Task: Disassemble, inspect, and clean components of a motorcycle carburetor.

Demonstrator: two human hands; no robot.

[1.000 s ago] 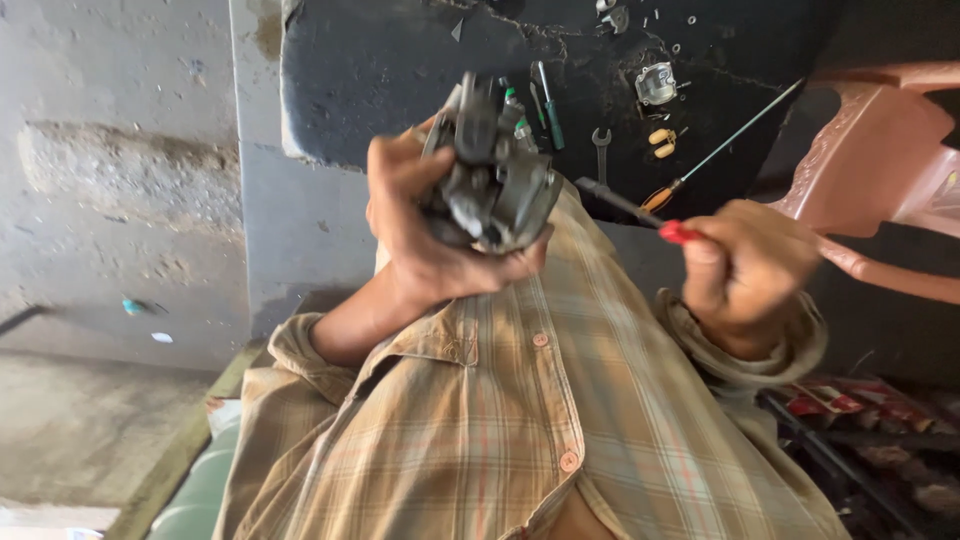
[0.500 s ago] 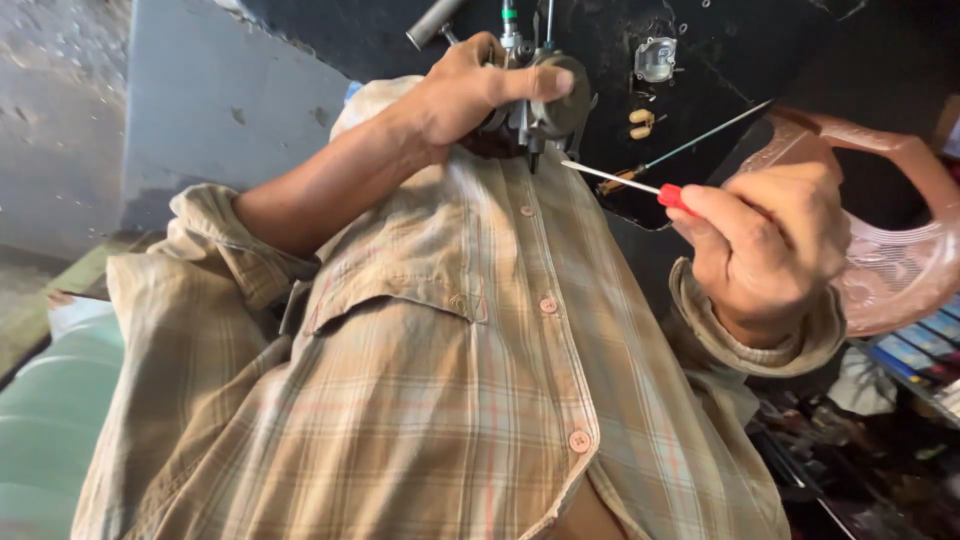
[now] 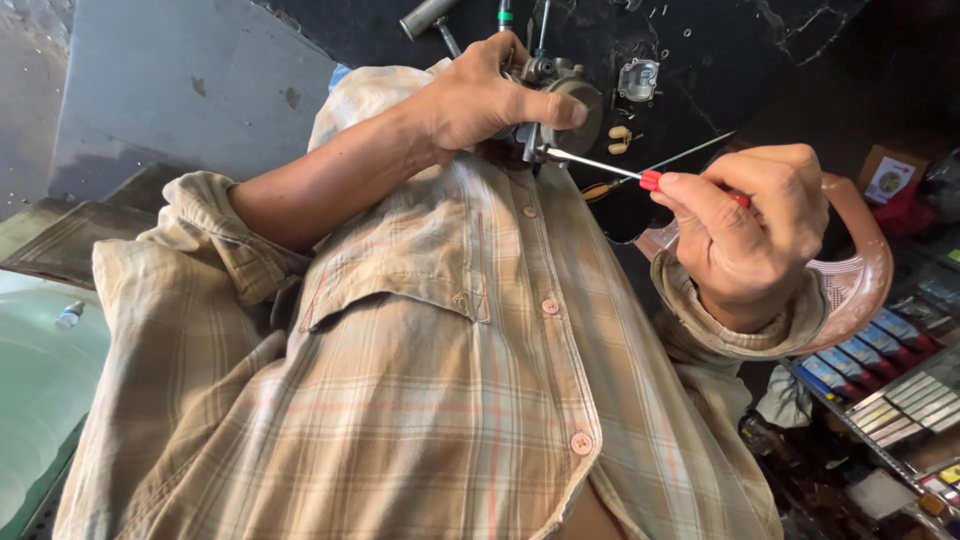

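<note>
Below, dark stained floor, pink plastic chair, grey wall.

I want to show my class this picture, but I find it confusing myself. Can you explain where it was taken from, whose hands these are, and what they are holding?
The camera is worn on the person's head and looks down, so you see their own checked beige shirt and both bare hands.

The left hand grips a small grey metal engine part with a round housing, held up in front of the chest. The right hand is closed around a red-handled screwdriver with a thin steel shaft; its tip meets the metal part.

Beyond the hands lies a dark, stained work surface with small loose metal pieces, a square metal cover and a hammer. A pinkish plastic chair stands at the right, beside shelves of small coloured boxes.
</note>
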